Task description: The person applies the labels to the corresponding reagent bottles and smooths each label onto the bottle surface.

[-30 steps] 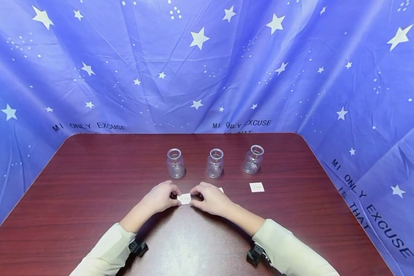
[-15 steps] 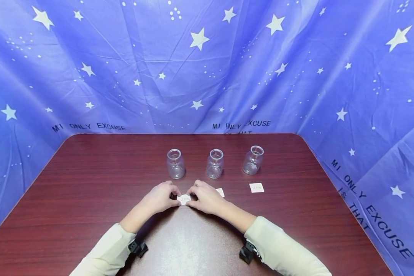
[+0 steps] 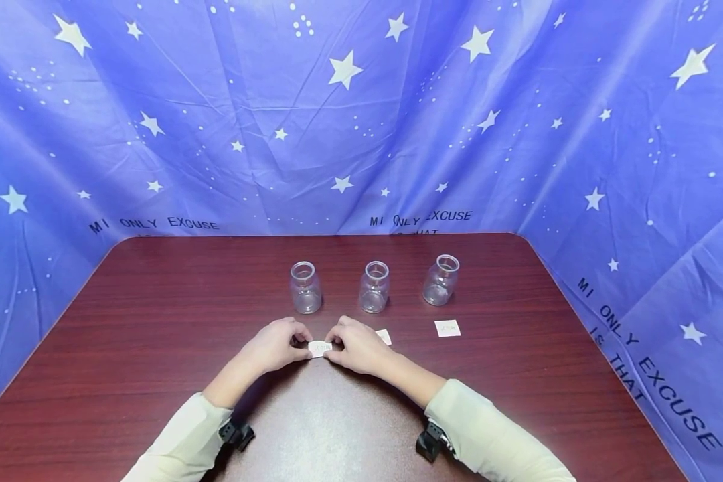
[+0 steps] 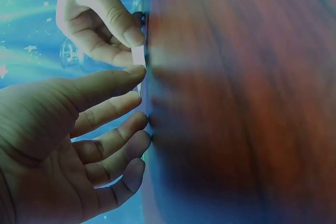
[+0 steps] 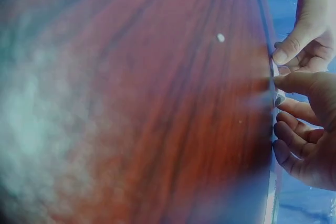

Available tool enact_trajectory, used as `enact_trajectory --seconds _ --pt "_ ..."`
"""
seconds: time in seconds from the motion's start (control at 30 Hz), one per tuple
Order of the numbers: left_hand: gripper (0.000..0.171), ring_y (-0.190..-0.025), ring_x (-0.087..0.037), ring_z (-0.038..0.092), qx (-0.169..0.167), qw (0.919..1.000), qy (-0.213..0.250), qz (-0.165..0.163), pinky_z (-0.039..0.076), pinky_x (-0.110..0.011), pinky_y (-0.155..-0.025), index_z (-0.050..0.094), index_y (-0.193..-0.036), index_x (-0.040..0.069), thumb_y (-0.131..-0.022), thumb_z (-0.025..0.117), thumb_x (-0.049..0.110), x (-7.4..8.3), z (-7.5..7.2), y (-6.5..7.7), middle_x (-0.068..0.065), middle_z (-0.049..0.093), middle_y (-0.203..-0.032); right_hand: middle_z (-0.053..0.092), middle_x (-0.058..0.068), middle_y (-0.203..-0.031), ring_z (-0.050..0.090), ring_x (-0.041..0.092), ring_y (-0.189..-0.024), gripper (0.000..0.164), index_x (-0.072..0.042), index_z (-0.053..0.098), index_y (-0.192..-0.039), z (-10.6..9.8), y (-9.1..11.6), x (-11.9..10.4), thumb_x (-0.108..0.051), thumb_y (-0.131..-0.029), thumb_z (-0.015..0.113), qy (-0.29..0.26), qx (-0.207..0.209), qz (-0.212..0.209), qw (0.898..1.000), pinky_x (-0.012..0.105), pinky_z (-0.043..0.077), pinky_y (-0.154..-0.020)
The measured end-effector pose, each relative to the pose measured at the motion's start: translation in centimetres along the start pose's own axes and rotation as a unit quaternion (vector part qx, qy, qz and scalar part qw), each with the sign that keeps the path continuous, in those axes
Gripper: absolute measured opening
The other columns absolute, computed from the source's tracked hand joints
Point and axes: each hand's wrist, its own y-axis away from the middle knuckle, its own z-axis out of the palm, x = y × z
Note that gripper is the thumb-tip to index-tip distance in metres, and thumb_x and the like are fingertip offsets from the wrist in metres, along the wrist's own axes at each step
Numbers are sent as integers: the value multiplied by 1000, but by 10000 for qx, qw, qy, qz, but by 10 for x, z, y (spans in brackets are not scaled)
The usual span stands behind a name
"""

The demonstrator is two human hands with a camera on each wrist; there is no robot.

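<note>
One blue star-printed cloth (image 3: 313, 161) is hung beyond the far edge and both side edges of the surface (image 3: 217, 288), presumably so that the background is screened off. One wood-grained surface is seen. Two pale sleeves (image 3: 491, 425) are extended from its near side, and by them two hands are brought together near its middle: the left hand (image 3: 277, 345) and the right hand (image 3: 361, 348).

Three clear glass jars (image 3: 374, 291) are stood upright, mouths up, in a row along the far edge, spread from its middle towards the far right corner. They are set well apart, probably so that each can be reached separately; no contents are made out.

Two black wrist devices (image 3: 432, 442) are worn, one at each cuff.

Three small white cards are counted. The held card (image 3: 320, 349) is found between the hands, nearer the near edge than the leftmost jar. It is pinched in each grip by thumb and finger at opposite ends, seemingly so that it is steadied and squared; whether it is lifted cannot be told. The middle card (image 3: 385, 337) is partly covered by the right hand. The right card (image 3: 448, 329) is laid flat towards the right edge, before the rightmost jar.
</note>
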Motion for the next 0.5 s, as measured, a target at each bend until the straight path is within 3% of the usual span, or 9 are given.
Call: enact_trajectory --seconds 0.37,0.5 --pt "13 -70 -2 54 -113 9939 1098 -56 44 -19 -65 68 -87 8 -80 71 19 -13 -6 2 4 66 -76 52 -5 -74 42 2 -65 14 -14 70 -86 -3 2 2 -25 -78 73 -495 512 66 9974 15 36 -58" --pt "12 -65 -3 55 -269 9865 1608 -153 45 -19 -60 69 -86 7 -84 67 19 -15 -4 2 0 67 -74 52 -6 -74 43 2 -65 14 -15 70 -85 -4 3 3 -27 -78 73 -668 655 141 9955 14 36 -56"
